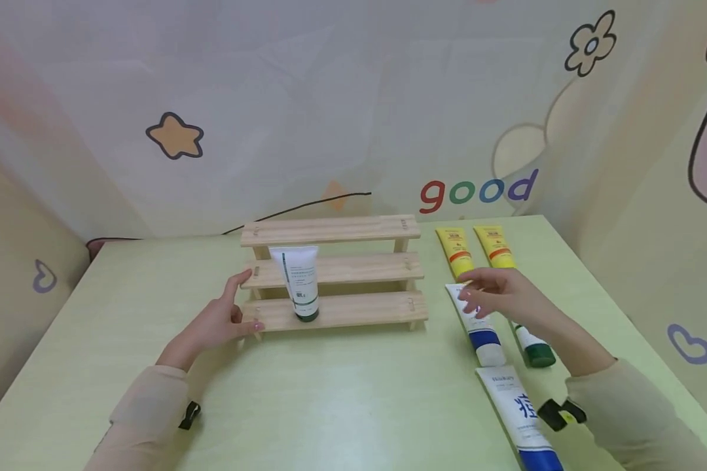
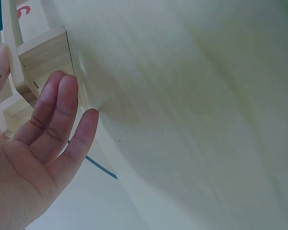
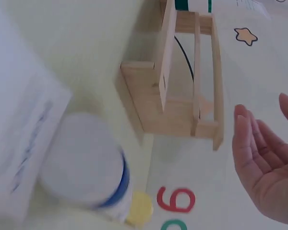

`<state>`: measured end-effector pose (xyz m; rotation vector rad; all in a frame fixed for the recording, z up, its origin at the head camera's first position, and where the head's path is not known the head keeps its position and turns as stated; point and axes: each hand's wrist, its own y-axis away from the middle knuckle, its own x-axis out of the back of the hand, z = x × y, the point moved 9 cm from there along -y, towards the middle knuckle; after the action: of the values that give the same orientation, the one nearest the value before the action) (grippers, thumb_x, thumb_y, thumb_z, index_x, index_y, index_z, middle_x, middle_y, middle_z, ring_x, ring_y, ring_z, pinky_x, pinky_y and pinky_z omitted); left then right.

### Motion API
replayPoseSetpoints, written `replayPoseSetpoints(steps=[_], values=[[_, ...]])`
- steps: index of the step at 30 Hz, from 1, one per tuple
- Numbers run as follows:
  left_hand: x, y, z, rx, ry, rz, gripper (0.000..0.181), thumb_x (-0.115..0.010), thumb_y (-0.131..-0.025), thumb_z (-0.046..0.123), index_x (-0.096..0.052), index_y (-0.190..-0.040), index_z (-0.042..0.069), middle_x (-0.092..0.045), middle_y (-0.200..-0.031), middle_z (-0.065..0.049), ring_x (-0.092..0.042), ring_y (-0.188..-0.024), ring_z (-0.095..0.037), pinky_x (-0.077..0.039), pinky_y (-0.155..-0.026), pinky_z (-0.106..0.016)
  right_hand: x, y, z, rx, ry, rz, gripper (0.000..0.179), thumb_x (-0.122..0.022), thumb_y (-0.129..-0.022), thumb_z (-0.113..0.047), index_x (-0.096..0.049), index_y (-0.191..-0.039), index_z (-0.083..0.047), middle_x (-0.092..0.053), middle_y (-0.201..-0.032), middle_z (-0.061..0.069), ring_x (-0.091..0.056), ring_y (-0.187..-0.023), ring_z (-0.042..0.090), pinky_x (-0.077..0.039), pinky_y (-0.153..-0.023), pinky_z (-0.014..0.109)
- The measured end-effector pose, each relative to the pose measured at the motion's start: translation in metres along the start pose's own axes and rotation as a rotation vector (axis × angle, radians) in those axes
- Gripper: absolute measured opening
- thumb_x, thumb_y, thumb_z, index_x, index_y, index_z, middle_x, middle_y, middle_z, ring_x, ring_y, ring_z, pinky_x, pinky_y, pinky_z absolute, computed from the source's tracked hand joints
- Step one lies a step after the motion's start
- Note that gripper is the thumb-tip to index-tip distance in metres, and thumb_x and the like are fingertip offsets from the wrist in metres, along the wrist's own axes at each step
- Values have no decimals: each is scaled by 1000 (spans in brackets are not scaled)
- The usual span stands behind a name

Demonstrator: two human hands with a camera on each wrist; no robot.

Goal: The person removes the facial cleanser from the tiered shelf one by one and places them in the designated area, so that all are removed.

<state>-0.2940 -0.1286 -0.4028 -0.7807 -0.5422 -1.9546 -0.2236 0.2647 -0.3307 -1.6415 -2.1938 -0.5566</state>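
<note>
A three-step wooden rack (image 1: 336, 268) stands at the back of the table. On its lowest step, a white tube (image 1: 300, 281) with a dark green cap rests cap down. My left hand (image 1: 215, 320) touches the rack's left end, index finger at the middle step and thumb at the lowest; in the left wrist view the other fingers (image 2: 62, 105) extend loosely beside the wood. Holding nothing, my right hand (image 1: 507, 294) hovers over the tubes at the right with fingers relaxed. Nearest beneath it lies a white tube (image 1: 484, 337) with a blue band, partly hidden by the hand.
Two yellow tubes (image 1: 455, 252) lie at the back right. A green-capped white tube (image 1: 539, 353) is partly covered by the right hand. Nearer the front lies a larger white and blue tube (image 1: 515, 412). A printed cloth wall (image 1: 330, 98) rises behind the table.
</note>
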Motion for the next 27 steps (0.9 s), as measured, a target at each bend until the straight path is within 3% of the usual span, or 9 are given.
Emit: replayPoseSetpoints(steps=[8, 13, 19, 27], values=[[1, 1, -2, 2, 8, -2, 94, -71, -80, 21, -2, -144, 16, -40, -54, 0, -34, -49, -12, -34, -49, -27, -45, -63, -38, 172, -93, 29, 45, -66, -84, -15, -51, -125, -3, -58, -111, 20, -59, -95, 21, -49, -77, 29], [2, 1, -3, 14, 9, 2, 94, -71, -80, 21, -3, -144, 17, -41, -54, 1, -34, -49, -12, -34, -49, -27, -88, -91, -68, 264, -84, -47, 53, -71, -80, -16, -50, -128, -6, -56, -119, 15, -56, -103, 21, -46, -84, 35], [2, -1, -4, 24, 6, 2, 94, -71, -80, 22, -3, -144, 18, -42, -55, 0, -35, -50, -12, -34, -50, -28, -132, -111, -95, 306, -95, -117, 56, -74, -77, -17, -51, -127, -10, -55, -120, 6, -54, -106, 20, -44, -84, 40], [1, 1, -6, 32, 12, 7, 94, -72, -79, 21, -4, -144, 18, -42, -55, 0, -35, -50, -12, -34, -50, -27, -160, -122, -104, 293, -87, -70, 38, -73, -78, -16, -58, -112, -7, -63, -100, 4, -58, -92, 17, -47, -77, 31]])
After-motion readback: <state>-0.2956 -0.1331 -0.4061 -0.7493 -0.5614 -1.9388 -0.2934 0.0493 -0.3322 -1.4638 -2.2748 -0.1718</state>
